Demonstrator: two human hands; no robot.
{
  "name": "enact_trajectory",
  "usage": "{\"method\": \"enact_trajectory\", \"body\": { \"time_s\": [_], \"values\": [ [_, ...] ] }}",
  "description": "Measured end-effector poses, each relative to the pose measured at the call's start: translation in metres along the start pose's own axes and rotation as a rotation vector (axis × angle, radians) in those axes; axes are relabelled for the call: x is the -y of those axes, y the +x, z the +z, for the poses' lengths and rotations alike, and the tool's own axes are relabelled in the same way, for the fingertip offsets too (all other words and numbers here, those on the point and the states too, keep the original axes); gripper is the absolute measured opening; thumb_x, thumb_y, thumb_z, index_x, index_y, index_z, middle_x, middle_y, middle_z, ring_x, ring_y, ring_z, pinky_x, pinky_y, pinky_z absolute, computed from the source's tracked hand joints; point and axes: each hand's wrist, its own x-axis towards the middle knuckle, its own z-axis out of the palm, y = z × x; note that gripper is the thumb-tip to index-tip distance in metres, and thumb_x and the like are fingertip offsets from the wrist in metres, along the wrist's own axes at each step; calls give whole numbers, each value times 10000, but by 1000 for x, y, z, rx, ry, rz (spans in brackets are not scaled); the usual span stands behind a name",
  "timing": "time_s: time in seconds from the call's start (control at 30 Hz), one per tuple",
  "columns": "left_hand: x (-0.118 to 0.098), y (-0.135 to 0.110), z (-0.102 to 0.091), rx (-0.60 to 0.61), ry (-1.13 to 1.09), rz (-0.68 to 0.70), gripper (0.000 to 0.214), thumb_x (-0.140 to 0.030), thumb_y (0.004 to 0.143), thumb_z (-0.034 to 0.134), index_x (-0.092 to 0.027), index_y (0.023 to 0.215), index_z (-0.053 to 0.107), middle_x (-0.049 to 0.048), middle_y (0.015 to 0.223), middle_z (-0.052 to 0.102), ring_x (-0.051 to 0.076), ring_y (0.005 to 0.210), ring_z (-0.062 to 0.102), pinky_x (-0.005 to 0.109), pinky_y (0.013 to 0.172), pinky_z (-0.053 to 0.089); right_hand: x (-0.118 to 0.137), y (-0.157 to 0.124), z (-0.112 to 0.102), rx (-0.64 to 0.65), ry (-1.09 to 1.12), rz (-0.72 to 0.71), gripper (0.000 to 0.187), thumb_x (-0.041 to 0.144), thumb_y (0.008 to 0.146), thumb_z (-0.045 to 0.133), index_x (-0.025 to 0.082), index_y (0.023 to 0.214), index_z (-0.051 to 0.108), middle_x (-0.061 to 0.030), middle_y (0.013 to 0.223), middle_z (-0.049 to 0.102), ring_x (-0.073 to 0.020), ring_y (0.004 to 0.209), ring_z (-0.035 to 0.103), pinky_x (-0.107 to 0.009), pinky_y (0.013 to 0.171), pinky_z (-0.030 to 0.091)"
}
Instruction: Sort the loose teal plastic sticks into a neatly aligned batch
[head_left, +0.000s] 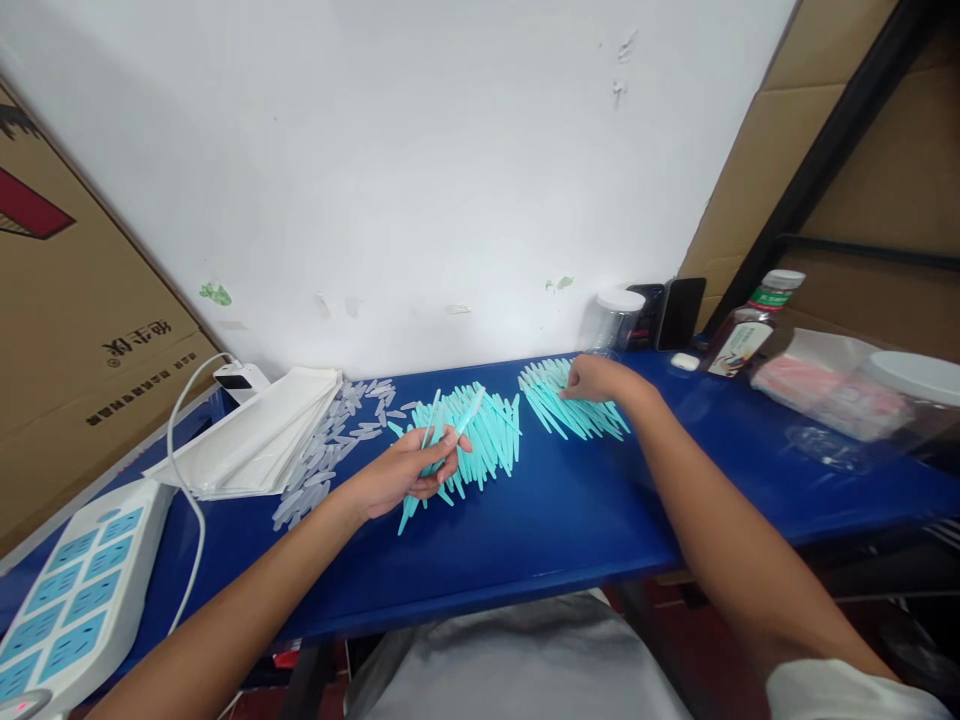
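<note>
Several slim turquoise plastic sticks [471,405] are gripped in my left hand [420,470], its thumb and fingers closed round them. Below and behind that hand spreads a middle pile of similar turquoise sticks [491,440]. My right hand [598,380] reaches down to a second turquoise pile [551,405] on the right, whose far ends look paler. Its fingers are drawn together at the sticks; what lies between the fingertips is hidden. Left of the middle pile are scattered small translucent grey pieces [311,475], flat and elongated.
White paper bags or sleeves [262,445] lie beside a white power strip [82,590] and its cable [196,510]. Clear jars with white lids [621,300], a dark phone [681,312], a bottle [750,330] and a pink packet [825,385] stand along the right. A white wall [450,180] bounds the blue table [525,540].
</note>
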Motion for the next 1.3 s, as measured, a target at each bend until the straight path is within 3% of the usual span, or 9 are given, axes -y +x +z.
{"method": "enact_trajectory", "body": {
  "time_s": [0.33,0.53,0.7,0.93,1.03,1.13,1.23,1.3],
  "values": [
    [1,0,0,-10,3,-6,411,-564,995,551,-169,1083,623,-34,718,466,57,482,235,226,455,194,-10,9,7,-65,-36,5,264,324,862,669,155,659,669,-52,608,593,-167,547,538,-289,534,331],
    [2,0,1,-12,2,-3,415,-568,990,558,-169,1084,624,-32,720,472,55,481,235,224,452,193,-1,8,8,-139,-40,34,244,369,869,709,129,836,741,-125,768,703,-220,729,656,-278,612,397],
    [1,0,0,-3,0,-5,409,-560,996,552,-170,1097,627,-33,720,469,56,484,241,226,457,201,5,7,11,-154,4,-4,320,440,910,676,142,821,750,-140,840,737,-224,755,667,-279,634,411],
    [1,0,1,-1,3,-1,410,-557,1000,547,-164,1086,626,-34,713,469,54,479,248,219,450,209,4,7,8,-210,100,-67,273,393,938,656,139,932,755,-144,965,753,-217,810,661,-276,640,416],
    [0,0,2,-14,7,-1,417,-567,993,553,-164,1072,623,-33,715,477,52,474,270,211,442,223,18,-5,1,-149,394,-274,371,459,982,591,126,949,752,-106,865,740,-161,713,629,-248,602,427],
    [1,1,3,-22,7,11,431,-584,980,563,-166,1069,618,-35,709,487,55,466,299,207,431,252,46,-23,0,118,864,-550,484,574,934,629,130,1084,750,-79,844,724,-114,592,557,-224,490,393],
    [4,2,3,-22,6,21,441,-596,970,571,-167,1065,610,-35,703,500,58,458,322,204,424,278,79,-36,12,192,1149,-642,504,560,838,755,143,1120,735,-55,851,715,-92,555,529,-202,413,366],
    [5,2,3,-21,6,31,434,-595,972,566,-169,1049,603,-35,698,507,57,450,326,202,422,292,96,-40,24,204,1234,-687,503,543,804,796,145,1107,741,-13,730,663,-100,558,536,-193,404,377]
  ]
}}
